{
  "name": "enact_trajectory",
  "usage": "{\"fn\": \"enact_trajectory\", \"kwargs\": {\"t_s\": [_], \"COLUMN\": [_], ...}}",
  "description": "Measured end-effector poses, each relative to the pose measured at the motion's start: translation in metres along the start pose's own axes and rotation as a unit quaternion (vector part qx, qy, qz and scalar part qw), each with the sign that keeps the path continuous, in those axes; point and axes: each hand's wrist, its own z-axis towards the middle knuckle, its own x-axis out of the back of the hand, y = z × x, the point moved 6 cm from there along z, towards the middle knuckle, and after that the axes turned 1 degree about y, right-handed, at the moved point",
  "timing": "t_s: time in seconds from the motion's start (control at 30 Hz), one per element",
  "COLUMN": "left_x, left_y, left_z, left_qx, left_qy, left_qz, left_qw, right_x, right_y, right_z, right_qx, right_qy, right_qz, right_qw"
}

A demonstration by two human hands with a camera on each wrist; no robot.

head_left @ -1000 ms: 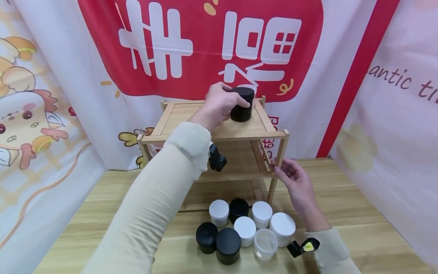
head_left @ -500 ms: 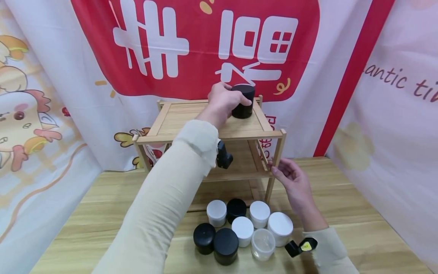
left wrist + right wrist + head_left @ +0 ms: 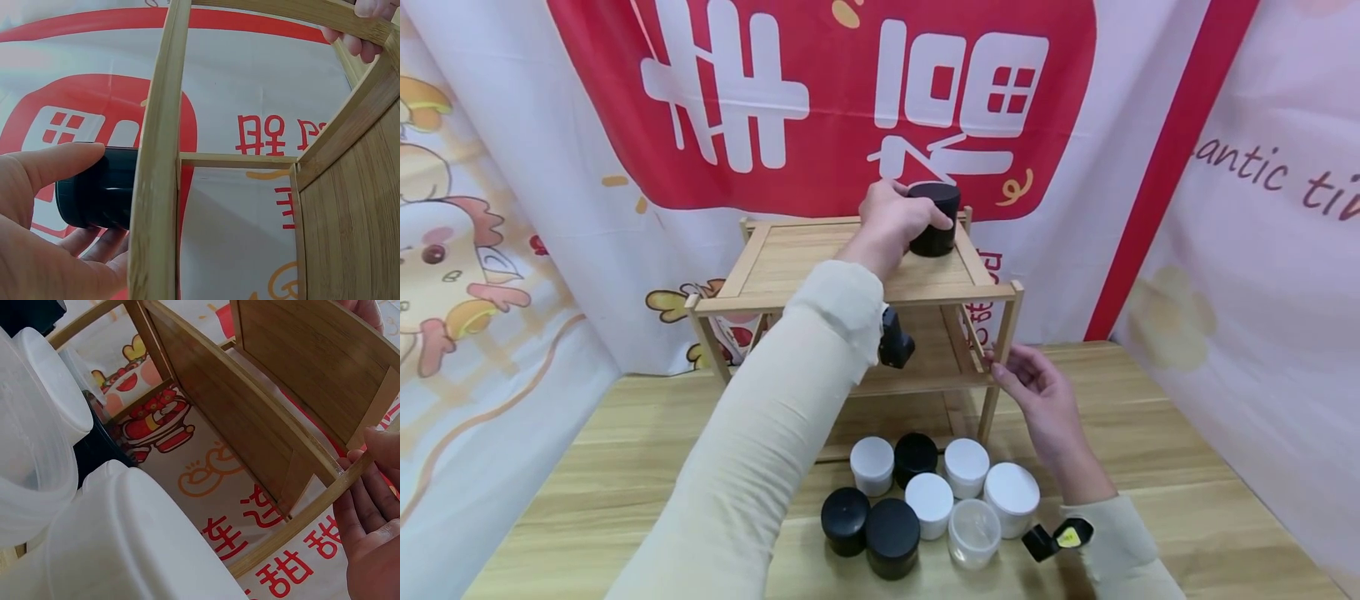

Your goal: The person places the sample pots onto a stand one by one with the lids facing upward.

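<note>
At the back right of the wooden rack's top board, my left hand grips a black lidded jar. The left wrist view shows the thumb on one side of the jar and curled fingers on the other. The jar stands upright, with its base at the board. Lower down, my right hand holds the rack's front right post near the middle shelf. In the right wrist view, thumb and fingers of this hand lie on either side of the post.
Several jars stand close together before the rack: white-lidded ones, black ones and a clear one. The wooden tabletop extends to both sides. A printed red and white cloth hangs directly behind the rack.
My left hand and the black jar have shifted slightly right and back over the top board. The right hand keeps its hold on the post. The whole head view has drifted a little.
</note>
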Motion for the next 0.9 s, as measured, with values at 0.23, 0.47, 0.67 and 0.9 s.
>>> {"fn": "enact_trajectory", "kwargs": {"t_s": [0.23,0.47,0.67,0.9], "left_x": [-0.0024,-0.0025,-0.001,-0.0045], "left_y": [-0.0013,-0.0015,-0.0027,-0.0045], "left_z": [-0.0017,-0.0032,-0.0024,-0.0012], "left_qx": [-0.003,-0.003,-0.007,0.003], "left_qy": [0.005,0.014,0.013,-0.007], "left_qz": [-0.002,0.0,0.005,0.0], "left_qw": [1.0,0.9999,0.9999,1.0], "right_x": [0.0004,-0.0001,-0.0012,0.0001], "right_y": [0.0001,0.0003,0.0009,0.0024], "right_z": [-0.0011,-0.0016,-0.0019,-0.0005], "right_qx": [-0.008,-0.011,-0.011,-0.006], "right_qy": [-0.002,-0.004,-0.006,-0.005], "right_qz": [-0.013,-0.017,-0.018,-0.015], "right_qw": [1.0,1.0,1.0,1.0]}}
